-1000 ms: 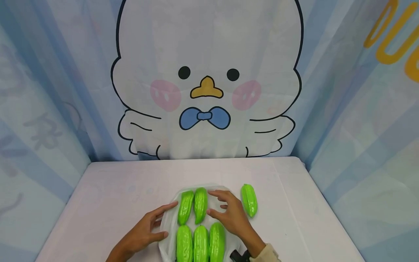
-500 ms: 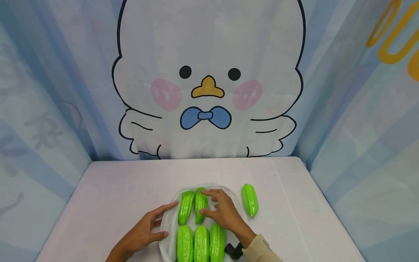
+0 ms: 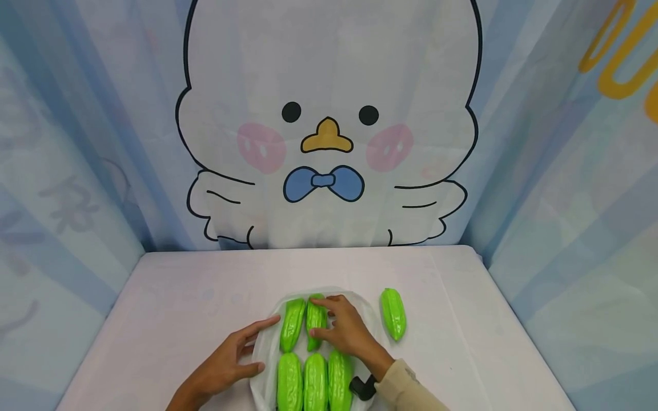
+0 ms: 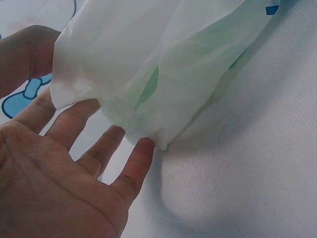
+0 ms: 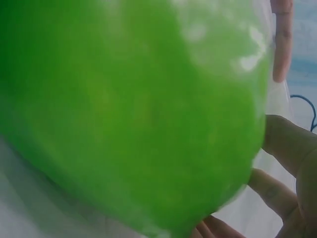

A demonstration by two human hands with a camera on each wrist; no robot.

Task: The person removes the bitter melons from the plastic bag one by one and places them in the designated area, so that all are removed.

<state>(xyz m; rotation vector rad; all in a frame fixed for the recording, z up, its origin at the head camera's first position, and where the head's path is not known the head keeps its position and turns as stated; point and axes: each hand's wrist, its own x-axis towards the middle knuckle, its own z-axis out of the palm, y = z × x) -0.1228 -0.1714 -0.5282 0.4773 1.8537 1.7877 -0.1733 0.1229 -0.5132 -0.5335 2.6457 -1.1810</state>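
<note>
My left hand (image 3: 226,365) rests at the left edge of a thin white bag-like sheet (image 3: 263,385), fingers spread; in the left wrist view its fingertips touch the translucent sheet (image 4: 124,49). Over the upper middle glossy green cucumber (image 3: 315,314) reaches my right hand (image 3: 352,331), thumb and index finger apart on it. Another cucumber (image 3: 292,325) lies to its left. Below are three more, the left cucumber (image 3: 290,382), the middle cucumber (image 3: 315,382) and the right cucumber (image 3: 339,379). A large blurred green surface (image 5: 138,114) fills most of the right wrist view.
One separate green cucumber (image 3: 393,314) lies on the white table (image 3: 452,342), right of the sheet. A black device (image 3: 362,388) sits at my right wrist. Behind the table hangs a curtain (image 3: 329,68) printed with a cartoon bird.
My right hand has shifted left from beside the upper middle cucumber to over it, its finger gap about the same. The left hand and the cucumbers have stayed put.
</note>
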